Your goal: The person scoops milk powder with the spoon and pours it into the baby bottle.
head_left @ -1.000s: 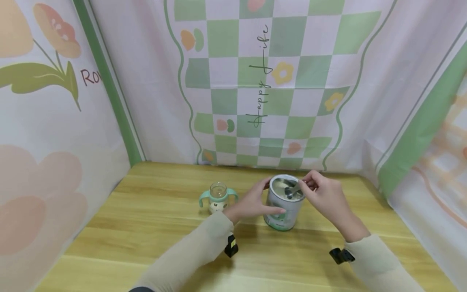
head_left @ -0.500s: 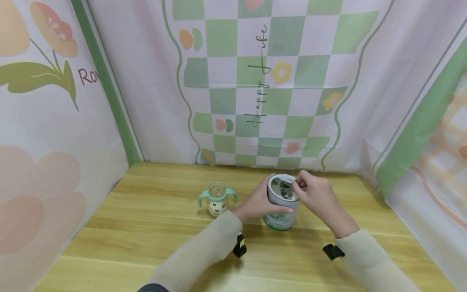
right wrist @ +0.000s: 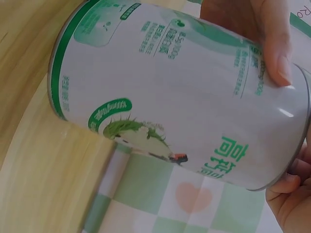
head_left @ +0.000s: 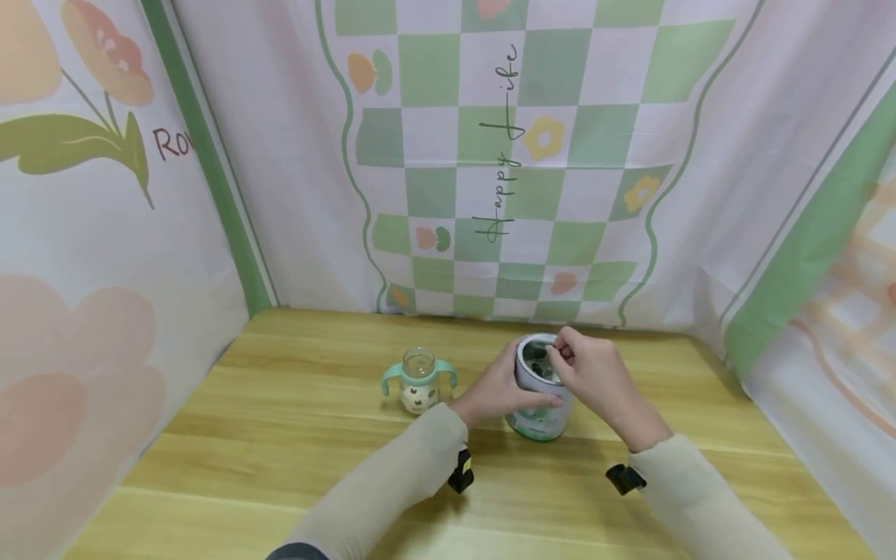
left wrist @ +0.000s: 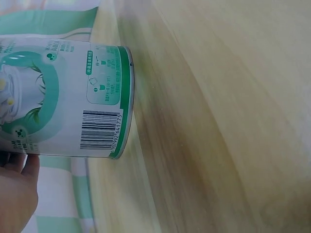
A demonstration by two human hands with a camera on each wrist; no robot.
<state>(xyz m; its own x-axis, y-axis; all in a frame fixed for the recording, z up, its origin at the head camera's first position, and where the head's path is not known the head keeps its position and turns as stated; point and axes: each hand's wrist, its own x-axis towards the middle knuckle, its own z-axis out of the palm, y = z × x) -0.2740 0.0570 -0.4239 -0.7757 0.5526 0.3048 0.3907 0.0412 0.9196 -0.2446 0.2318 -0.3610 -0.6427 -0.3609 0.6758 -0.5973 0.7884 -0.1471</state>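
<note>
While the left hand (head_left: 500, 386) wraps its thumb and fingers around the side of the tin (head_left: 537, 393), the tin stands upright on the wooden table (head_left: 294, 435), a little right of the middle. It is a round metal tin with a white and green printed label and a barcode, and its top is open. From the head view something dark and grey shows inside the open mouth, but it is too small to say what it is or how full the tin is. The right hand (head_left: 595, 372) is at the rim on the far right side, with the fingers curled together over the opening as if they pinch something small; what they pinch I cannot tell, because the fingers cover it. In the right wrist view the fingertips (right wrist: 278, 58) of the left hand press on the label near the top edge.

Just to the left of the tin, apart from it, stands a small baby bottle (head_left: 418, 380) with two mint green handles and no lid. Its glass is clear and the lower part looks white.
</note>
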